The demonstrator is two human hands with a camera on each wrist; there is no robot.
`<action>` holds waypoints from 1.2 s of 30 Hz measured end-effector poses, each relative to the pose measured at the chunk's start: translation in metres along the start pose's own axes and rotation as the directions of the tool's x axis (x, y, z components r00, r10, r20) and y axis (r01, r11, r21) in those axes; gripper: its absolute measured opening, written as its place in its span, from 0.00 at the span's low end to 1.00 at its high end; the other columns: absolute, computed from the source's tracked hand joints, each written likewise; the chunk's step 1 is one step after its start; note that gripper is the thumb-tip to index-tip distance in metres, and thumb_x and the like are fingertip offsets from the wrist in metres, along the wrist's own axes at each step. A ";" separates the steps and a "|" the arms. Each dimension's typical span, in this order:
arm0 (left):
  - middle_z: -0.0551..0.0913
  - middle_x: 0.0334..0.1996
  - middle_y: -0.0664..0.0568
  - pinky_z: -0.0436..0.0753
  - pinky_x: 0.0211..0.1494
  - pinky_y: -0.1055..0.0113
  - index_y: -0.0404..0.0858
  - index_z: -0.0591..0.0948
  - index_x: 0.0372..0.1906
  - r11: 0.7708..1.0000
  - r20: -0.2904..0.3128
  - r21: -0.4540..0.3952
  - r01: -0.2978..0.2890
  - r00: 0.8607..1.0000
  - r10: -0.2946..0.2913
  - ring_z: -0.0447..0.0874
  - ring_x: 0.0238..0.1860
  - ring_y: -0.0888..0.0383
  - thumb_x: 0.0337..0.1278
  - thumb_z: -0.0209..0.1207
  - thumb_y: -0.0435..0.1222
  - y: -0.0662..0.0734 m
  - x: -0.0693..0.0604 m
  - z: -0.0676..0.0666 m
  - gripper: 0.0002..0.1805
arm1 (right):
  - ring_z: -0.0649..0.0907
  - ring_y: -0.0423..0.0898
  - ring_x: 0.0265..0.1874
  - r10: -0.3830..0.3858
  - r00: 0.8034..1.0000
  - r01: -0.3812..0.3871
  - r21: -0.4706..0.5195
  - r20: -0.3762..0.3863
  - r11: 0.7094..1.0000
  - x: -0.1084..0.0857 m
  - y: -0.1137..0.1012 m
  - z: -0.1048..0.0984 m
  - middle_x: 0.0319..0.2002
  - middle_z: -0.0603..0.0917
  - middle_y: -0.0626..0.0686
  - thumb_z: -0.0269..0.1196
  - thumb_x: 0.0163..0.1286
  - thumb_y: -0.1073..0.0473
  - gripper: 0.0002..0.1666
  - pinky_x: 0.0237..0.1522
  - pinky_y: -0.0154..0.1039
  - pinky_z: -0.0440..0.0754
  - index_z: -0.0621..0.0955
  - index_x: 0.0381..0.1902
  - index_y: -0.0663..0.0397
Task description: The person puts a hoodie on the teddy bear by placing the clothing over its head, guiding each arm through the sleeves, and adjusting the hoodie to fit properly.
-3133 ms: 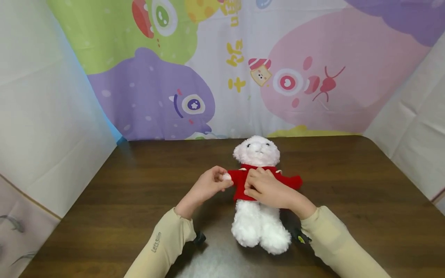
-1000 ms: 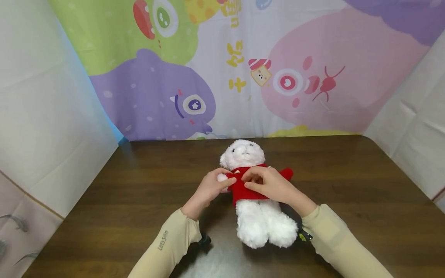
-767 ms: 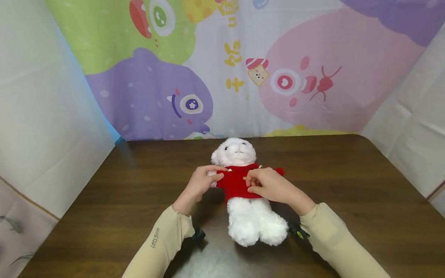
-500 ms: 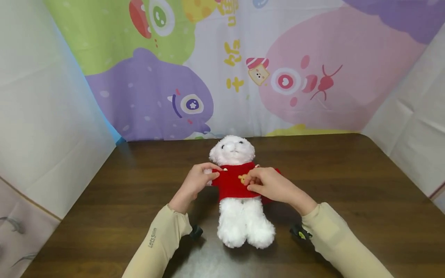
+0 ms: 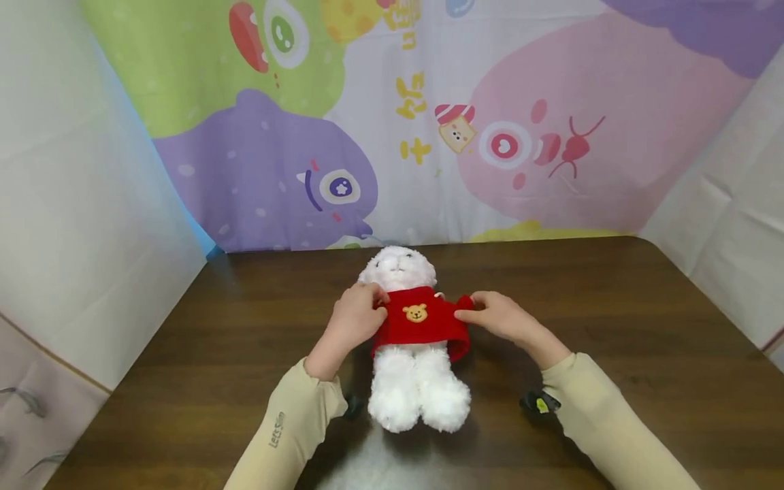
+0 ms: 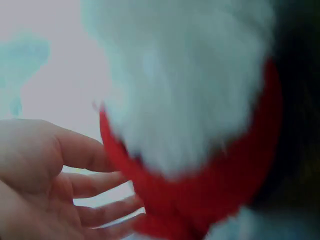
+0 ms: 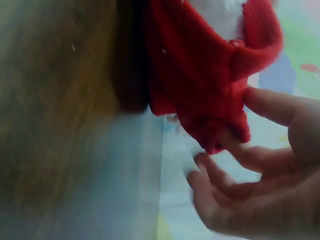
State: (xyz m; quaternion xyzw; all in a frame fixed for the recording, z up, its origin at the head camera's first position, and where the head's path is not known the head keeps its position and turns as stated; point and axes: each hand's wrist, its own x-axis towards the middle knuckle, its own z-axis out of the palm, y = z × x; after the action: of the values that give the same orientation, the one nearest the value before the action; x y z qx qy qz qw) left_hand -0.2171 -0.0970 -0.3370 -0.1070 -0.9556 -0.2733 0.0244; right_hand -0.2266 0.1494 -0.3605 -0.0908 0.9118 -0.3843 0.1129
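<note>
A white fluffy plush toy [image 5: 401, 269] lies on its back on the table in the head view, legs towards me. Round its body is a red sweater [image 5: 422, 333], which bears a yellow bear-face patch [image 5: 416, 312]. My left hand [image 5: 357, 316] grips the sweater's left side near the shoulder; the toy's arm there is hidden. At the other side, my right hand [image 5: 503, 317] pinches the end of the red sleeve. In the right wrist view the thumb is on the sleeve [image 7: 215, 127], with a fingertip at its opening. The left wrist view shows fingers [image 6: 85, 152] against the sweater, blurred.
The brown wooden table [image 5: 245, 327] extends around the toy. A cartoon-printed curtain [image 5: 416, 136] hangs behind its far edge, with pale cloth walls [image 5: 92, 170] at both sides. A black wrist device [image 5: 540, 404] sits under the right forearm.
The toy has shifted left. My right hand has moved from the sweater's chest to the right sleeve end, uncovering the patch. My left hand has gone from the toy's paw to the sweater's shoulder.
</note>
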 end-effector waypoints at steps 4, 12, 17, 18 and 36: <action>0.77 0.41 0.49 0.75 0.48 0.59 0.39 0.80 0.37 0.946 -0.009 0.162 -0.281 0.958 0.286 0.75 0.43 0.51 0.52 0.58 0.35 0.025 -0.001 0.011 0.06 | 0.74 0.48 0.38 -0.165 0.967 0.154 -0.074 -0.194 0.985 -0.001 -0.001 0.009 0.37 0.77 0.53 0.65 0.56 0.49 0.15 0.37 0.41 0.74 0.80 0.30 0.55; 0.81 0.34 0.53 0.76 0.48 0.66 0.40 0.82 0.34 0.844 -0.003 0.206 -0.496 0.862 0.507 0.77 0.39 0.56 0.51 0.62 0.37 0.032 0.005 0.040 0.06 | 0.75 0.46 0.27 -0.381 0.879 0.371 -0.089 -0.287 0.924 -0.004 -0.007 0.019 0.30 0.78 0.50 0.63 0.59 0.62 0.06 0.29 0.37 0.75 0.77 0.34 0.55; 0.79 0.30 0.54 0.75 0.41 0.67 0.42 0.78 0.29 0.883 -0.084 0.199 -0.426 0.890 0.448 0.75 0.34 0.57 0.43 0.67 0.40 0.025 0.005 0.053 0.10 | 0.77 0.49 0.26 -0.278 0.948 0.287 0.039 -0.153 0.957 -0.005 -0.005 0.015 0.29 0.79 0.52 0.55 0.66 0.61 0.06 0.28 0.36 0.75 0.74 0.38 0.58; 0.78 0.29 0.54 0.74 0.40 0.67 0.42 0.77 0.28 0.881 -0.103 0.207 -0.425 0.886 0.451 0.74 0.34 0.57 0.43 0.67 0.41 0.024 0.005 0.055 0.11 | 0.77 0.50 0.27 -0.268 0.954 0.276 0.049 -0.133 0.960 -0.006 -0.005 0.013 0.28 0.79 0.53 0.54 0.67 0.60 0.07 0.29 0.36 0.74 0.75 0.39 0.58; 0.80 0.30 0.56 0.74 0.42 0.66 0.42 0.81 0.25 0.911 -0.192 0.035 -0.412 0.891 0.411 0.74 0.34 0.58 0.47 0.63 0.36 0.020 0.007 0.055 0.02 | 0.81 0.41 0.25 -0.248 0.942 0.235 -0.086 -0.225 0.968 -0.004 -0.003 0.022 0.30 0.85 0.52 0.66 0.55 0.62 0.07 0.30 0.35 0.80 0.84 0.33 0.57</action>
State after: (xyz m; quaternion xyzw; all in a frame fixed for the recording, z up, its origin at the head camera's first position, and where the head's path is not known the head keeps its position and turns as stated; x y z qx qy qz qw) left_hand -0.2188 -0.0504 -0.3729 -0.2794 -0.9033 -0.2744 0.1749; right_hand -0.2167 0.1332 -0.3722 -0.1591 0.9114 -0.3767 -0.0460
